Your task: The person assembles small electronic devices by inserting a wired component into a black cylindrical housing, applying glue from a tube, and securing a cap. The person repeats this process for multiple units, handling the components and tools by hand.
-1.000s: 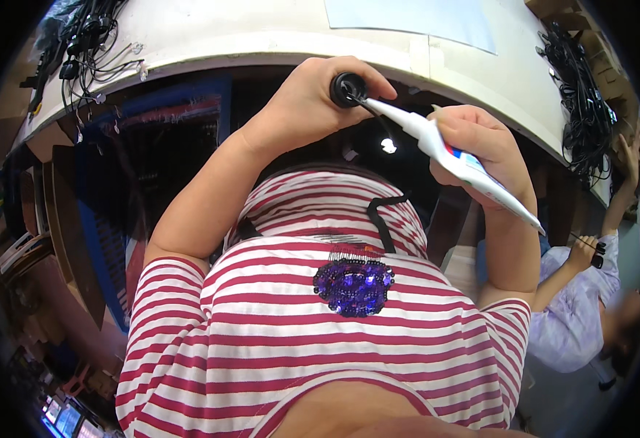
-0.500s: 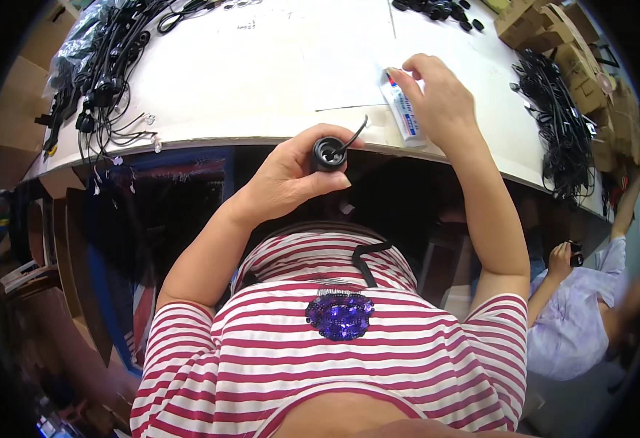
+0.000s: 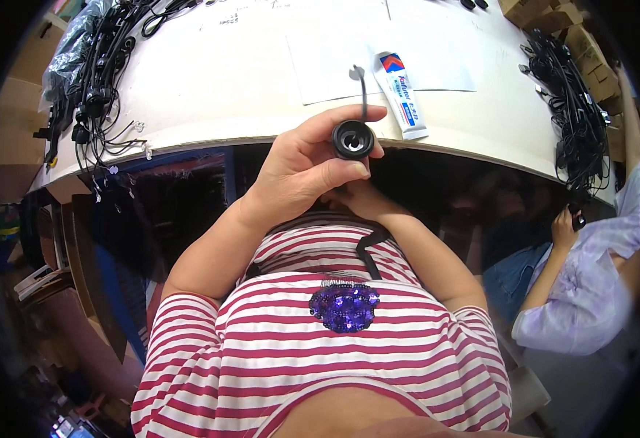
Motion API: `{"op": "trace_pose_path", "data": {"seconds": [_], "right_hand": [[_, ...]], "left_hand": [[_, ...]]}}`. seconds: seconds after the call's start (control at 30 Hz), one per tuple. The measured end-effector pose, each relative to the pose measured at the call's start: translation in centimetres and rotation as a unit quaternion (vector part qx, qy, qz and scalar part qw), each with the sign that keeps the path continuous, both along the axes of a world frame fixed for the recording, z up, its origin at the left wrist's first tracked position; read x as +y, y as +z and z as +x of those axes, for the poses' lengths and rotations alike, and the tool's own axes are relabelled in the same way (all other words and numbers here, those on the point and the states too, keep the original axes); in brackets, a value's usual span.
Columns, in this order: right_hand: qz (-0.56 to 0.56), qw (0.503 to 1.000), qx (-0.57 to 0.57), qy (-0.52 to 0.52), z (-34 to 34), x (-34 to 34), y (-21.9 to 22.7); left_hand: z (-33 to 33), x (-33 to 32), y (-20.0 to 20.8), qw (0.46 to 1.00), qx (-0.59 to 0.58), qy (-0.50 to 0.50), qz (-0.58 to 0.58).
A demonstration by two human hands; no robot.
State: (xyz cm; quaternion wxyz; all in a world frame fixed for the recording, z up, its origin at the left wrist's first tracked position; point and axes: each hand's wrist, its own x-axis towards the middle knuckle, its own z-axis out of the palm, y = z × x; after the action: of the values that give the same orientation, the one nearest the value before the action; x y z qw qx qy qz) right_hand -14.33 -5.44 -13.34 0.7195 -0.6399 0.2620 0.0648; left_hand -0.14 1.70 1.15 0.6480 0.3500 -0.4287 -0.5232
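My left hand (image 3: 291, 164) is closed around a short black cylindrical housing (image 3: 353, 140), its round open end facing up. Something pale and shiny shows inside that opening. A thin dark cable (image 3: 364, 95) sticks up beside the housing toward the table, and a small greyish round spot lies near its tip. My right hand (image 3: 360, 201) is low and close to my belly, beneath the left one. Its fingers are mostly hidden in shadow. On the table's near part, right of the housing, lies a white, blue and red squeeze tube (image 3: 402, 95).
White sheets of paper (image 3: 320, 69) lie on the pale table (image 3: 225, 87). Bundles of black cables lie at the left (image 3: 101, 80) and right (image 3: 572, 109). Cardboard boxes (image 3: 590, 62) stand at the far right. A co-worker in a pale top (image 3: 579, 292) sits at the right.
My right hand has left the squeeze tube and come down beneath my left hand. The tube stays on the table. My left hand has shifted slightly right with the black housing.
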Motion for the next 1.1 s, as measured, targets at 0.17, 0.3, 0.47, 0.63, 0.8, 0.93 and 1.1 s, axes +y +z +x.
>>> {"op": "trace_pose_path", "data": {"seconds": [0.17,0.3,0.47,0.63,0.8,0.93,1.1], "right_hand": [[-0.239,0.969,-0.039,0.055,-1.2,0.2,-7.3],[-0.3,0.95,-0.019,0.086,-0.7,0.6,-4.0],[-0.32,0.944,-0.015,0.082,-0.3,0.3,-7.3],[-0.294,0.951,-0.071,0.065,0.3,1.5,-1.8],[-0.328,0.944,-0.031,0.031,0.6,1.6,-5.8],[-0.304,0.951,0.015,0.054,0.0,1.5,-8.5],[-0.3,0.921,0.022,0.248,-0.5,0.3,9.2]], "left_hand": [[0.0,0.2,-0.3,0.999,-0.016,0.022,0.02],[0.2,0.7,0.0,0.999,0.002,0.031,0.015],[0.1,0.8,0.3,0.999,-0.014,0.034,-0.002],[0.3,1.2,0.1,0.999,-0.002,0.03,0.011],[0.8,2.0,0.7,0.999,-0.02,0.006,0.025],[0.3,2.0,0.5,0.998,-0.051,0.002,0.034],[3.0,2.1,0.3,0.998,-0.026,0.005,-0.065]]}}
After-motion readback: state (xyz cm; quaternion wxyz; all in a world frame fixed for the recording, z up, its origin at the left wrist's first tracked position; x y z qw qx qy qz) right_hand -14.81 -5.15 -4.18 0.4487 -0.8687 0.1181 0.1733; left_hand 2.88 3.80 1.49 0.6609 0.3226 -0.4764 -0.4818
